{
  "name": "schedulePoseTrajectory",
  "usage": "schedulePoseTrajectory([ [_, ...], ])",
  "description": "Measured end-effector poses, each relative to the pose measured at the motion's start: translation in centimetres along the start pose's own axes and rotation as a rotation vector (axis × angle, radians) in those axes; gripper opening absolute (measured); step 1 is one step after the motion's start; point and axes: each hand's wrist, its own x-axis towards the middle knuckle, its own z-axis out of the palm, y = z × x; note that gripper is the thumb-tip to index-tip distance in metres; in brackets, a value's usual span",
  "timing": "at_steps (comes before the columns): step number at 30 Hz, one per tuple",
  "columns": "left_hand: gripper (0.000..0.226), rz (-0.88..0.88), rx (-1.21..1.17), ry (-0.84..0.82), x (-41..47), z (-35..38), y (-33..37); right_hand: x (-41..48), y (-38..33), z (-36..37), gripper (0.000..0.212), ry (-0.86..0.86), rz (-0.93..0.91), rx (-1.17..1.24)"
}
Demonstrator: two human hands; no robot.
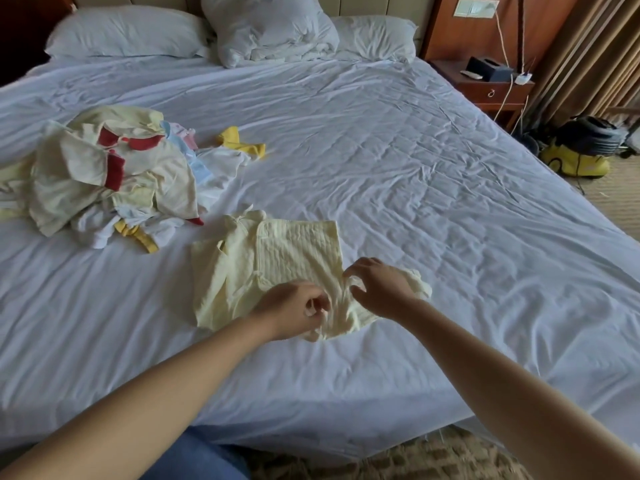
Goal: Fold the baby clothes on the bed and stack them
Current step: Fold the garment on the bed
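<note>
A pale yellow ribbed baby garment point(277, 258) lies partly spread on the white bed sheet point(415, 188) near the front edge. My left hand point(294, 306) pinches a thin tie string at the garment's lower edge. My right hand point(379, 284) pinches the fabric just right of it, fingers curled into the cloth. A loose pile of unfolded baby clothes point(110, 174), cream, white, red-trimmed, blue and yellow, sits on the bed to the left.
Three white pillows point(266, 26) lie at the head of the bed. A wooden nightstand point(491, 84) with a tissue box and cables stands at the right, and a yellow vacuum cleaner point(581, 150) rests on the carpet beside the curtain.
</note>
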Motion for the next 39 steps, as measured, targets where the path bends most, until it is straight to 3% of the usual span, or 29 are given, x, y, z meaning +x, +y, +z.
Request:
schedulePoseTrajectory([
  [4,0.032,0.051,0.207,0.117,-1.6,-1.1,-3.4,-1.0,-4.0,1.1,0.014,-0.123,-0.024,0.115],
  [7,0.046,0.010,0.284,0.123,-2.5,-1.1,-4.3,-1.4,-5.8,2.4,0.027,-0.241,0.043,0.063],
  [10,0.052,-0.043,0.276,0.114,-2.6,-0.7,-4.1,-1.6,-6.7,3.0,0.035,-0.239,0.094,-0.011],
  [16,0.038,-0.062,0.331,0.156,-2.7,-0.5,-3.8,-1.9,-7.4,2.2,0.017,-0.276,0.075,-0.064],
  [25,0.027,-0.056,0.396,0.094,-3.2,-0.3,-4.3,-2.1,-7.1,1.6,0.026,-0.430,-0.001,-0.083],
  [29,0.023,-0.061,0.286,0.149,-3.7,-0.6,-4.6,-1.3,-7.2,1.3,0.028,-0.346,0.029,-0.050],
  [34,0.036,-0.116,0.280,0.285,-4.2,-2.0,-6.1,1.3,-8.0,0.9,0.011,-0.201,0.014,0.073],
  [39,0.043,-0.218,0.350,0.295,-4.3,-2.8,-8.5,5.8,-9.9,0.5,0.023,-0.169,-0.100,0.089],
])
